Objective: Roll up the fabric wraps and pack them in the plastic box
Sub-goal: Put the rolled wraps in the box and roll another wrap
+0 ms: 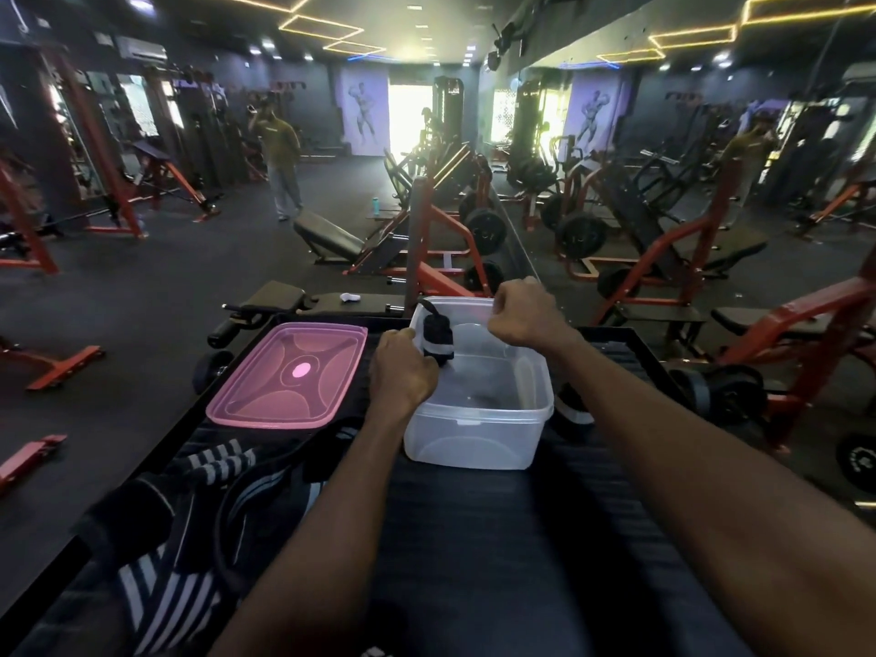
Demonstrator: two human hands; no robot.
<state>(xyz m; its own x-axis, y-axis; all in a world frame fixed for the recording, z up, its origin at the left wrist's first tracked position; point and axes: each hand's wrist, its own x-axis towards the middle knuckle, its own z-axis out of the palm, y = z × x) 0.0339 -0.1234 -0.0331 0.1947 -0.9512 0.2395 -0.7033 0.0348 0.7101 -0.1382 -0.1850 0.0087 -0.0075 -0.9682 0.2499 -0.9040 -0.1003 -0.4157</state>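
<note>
**Putting a rolled wrap in the box**

My left hand (403,372) is holding a rolled black wrap (437,342) against the near-left wall inside the clear plastic box (474,443). My right hand (521,312) is curling over the far rim; I cannot tell if it is gripping. More striped wraps (199,505) are lying beside my left arm, near the pink lid (289,377).

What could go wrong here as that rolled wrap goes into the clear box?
The rolled wrap may loosen once the left hand lets go, since its loose end sticks up. The plastic box looks light and could slide or tip while the right hand has its grip on the far rim. The unrolled wraps lie tangled near the table edge and might slip off.
</note>
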